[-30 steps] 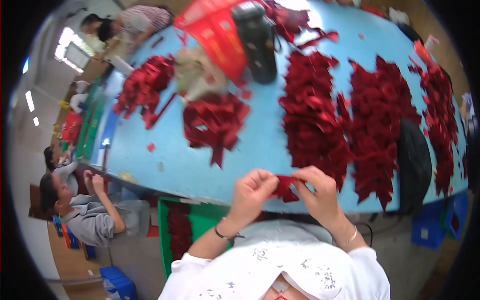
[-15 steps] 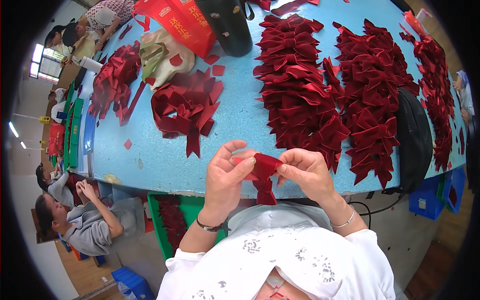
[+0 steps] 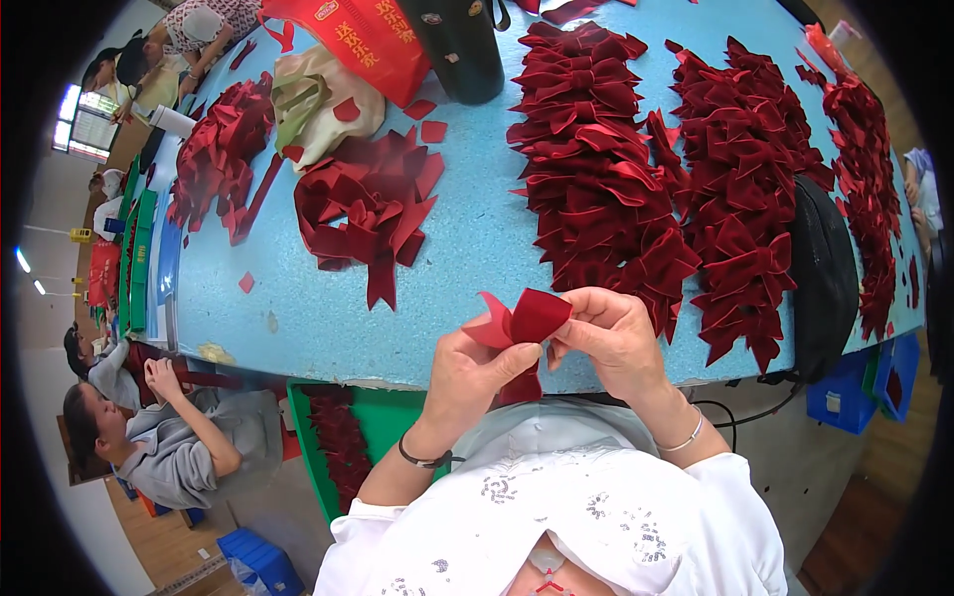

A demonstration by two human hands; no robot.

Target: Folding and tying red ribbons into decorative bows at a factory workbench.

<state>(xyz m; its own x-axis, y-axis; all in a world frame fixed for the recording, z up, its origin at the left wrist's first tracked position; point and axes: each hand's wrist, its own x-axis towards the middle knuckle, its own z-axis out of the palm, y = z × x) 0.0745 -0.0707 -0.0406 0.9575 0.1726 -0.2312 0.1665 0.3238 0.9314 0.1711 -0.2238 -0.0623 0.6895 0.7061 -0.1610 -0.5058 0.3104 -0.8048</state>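
Observation:
Between my hands, just above the table's near edge, is a dark red velvet ribbon bow (image 3: 538, 315) with a loop on top and tails spread at its left. My left hand (image 3: 475, 372) pinches its middle between thumb and fingers; part of the ribbon hangs below the thumb. At the right end of the loop, my right hand (image 3: 608, 336) grips the velvet with thumb and forefinger. A long row of finished bows (image 3: 586, 159) lies just beyond my right hand. Loose cut ribbons (image 3: 343, 214) are heaped ahead of my left hand.
More bow rows (image 3: 740, 199) lie to the right, beside a black bag (image 3: 825, 283). At the back stand a dark tumbler (image 3: 462, 60), a red bag (image 3: 348, 40) and a cloth bag (image 3: 323, 104). A green crate (image 3: 323, 477) with bows sits below the edge. Another person (image 3: 179, 437) works at left.
My left hand has shifted its pinch lower and to the right, onto the bow's middle. The ribbon has turned, so its loop tilts and its tails now point up-left.

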